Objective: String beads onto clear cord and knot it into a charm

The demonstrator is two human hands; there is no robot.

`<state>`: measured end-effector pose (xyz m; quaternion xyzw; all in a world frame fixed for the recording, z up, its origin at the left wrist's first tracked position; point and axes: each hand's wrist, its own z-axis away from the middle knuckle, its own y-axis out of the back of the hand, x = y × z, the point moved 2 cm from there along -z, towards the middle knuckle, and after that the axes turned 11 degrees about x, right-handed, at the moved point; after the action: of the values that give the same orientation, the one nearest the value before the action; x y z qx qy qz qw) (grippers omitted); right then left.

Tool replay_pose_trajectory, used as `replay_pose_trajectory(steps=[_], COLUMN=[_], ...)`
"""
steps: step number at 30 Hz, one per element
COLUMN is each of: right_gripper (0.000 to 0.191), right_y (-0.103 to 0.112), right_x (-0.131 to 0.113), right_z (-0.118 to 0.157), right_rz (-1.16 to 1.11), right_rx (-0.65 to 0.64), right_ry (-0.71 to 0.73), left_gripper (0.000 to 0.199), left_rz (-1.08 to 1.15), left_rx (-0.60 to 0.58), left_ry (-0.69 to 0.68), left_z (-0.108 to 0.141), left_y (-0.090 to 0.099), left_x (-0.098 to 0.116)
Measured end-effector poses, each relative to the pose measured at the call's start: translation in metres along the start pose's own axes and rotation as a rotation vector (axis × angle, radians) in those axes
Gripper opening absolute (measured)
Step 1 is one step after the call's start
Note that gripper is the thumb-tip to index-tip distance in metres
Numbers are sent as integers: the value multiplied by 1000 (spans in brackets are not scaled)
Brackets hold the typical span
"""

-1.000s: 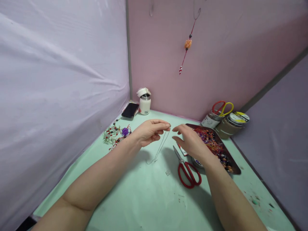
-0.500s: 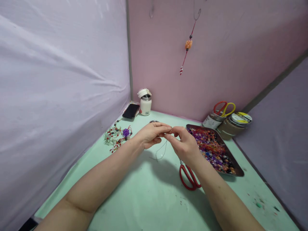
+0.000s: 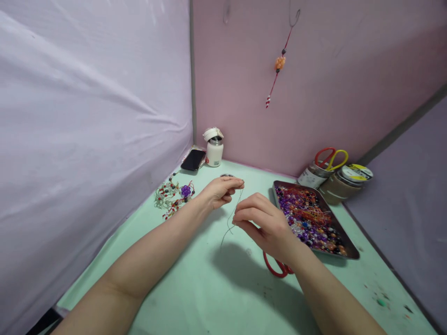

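My left hand (image 3: 221, 190) is above the middle of the green table, its thumb and forefinger pinched on the upper end of a thin dark thread (image 3: 229, 217). Lower and to the right, my right hand (image 3: 261, 221) has its fingertips pressed together on the thread, whose loose ends hang below. Any small bead at the fingertips is too small to make out. Under my right hand lie red-handled scissors (image 3: 275, 267), partly hidden by the wrist.
A tray (image 3: 351, 249) of mixed beads and strings sits at right, before two jars (image 3: 310, 176), one with scissors. Beaded strands (image 3: 171, 195), a phone (image 3: 193, 159) and a white bottle (image 3: 214, 152) are at left. An orange bead ornament (image 3: 280, 63) hangs on the wall.
My hands have moved apart; my right hand has come down and toward me, while my left hand stays raised. The thread now stretches between them. The view has shifted slightly.
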<state>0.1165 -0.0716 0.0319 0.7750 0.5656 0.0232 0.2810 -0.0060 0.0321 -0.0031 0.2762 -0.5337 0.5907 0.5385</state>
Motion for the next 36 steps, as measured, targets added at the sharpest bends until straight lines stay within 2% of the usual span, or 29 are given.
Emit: replay_pose_trajectory(steps=[8, 13, 15, 19, 21, 24, 28, 36], right_gripper=[15, 8, 7, 24, 27, 30, 31, 34], right_y=[9, 11, 10, 3, -1, -5, -6, -9], right_x=[-27, -34, -25, 11, 27, 41, 47, 59], right_z=[-5, -8, -7, 0, 3, 7, 10, 18], right_rz=[-147, -229, -216, -177, -231, -300, -373, -530], right_rx=[-62, -49, -1, 63, 66, 62, 52, 103], right_ry=[-61, -143, -314, -843, -960, -1040, -1102, -1197], left_gripper=[36, 35, 34, 28, 25, 19, 12, 13], left_rz=[-10, -74, -127, -248, -284, -291, -279, -294], left_rx=[60, 90, 119, 170, 179, 180, 169, 129], left_ry=[29, -32, -74, -190, -250, -319, -375, -420], left_z=[-18, -18, -15, -7, -2, 4, 9, 15], left_y=[13, 14, 12, 7, 3, -2, -6, -10], left_x=[-10, -10, -9, -5, -3, 1, 4, 7])
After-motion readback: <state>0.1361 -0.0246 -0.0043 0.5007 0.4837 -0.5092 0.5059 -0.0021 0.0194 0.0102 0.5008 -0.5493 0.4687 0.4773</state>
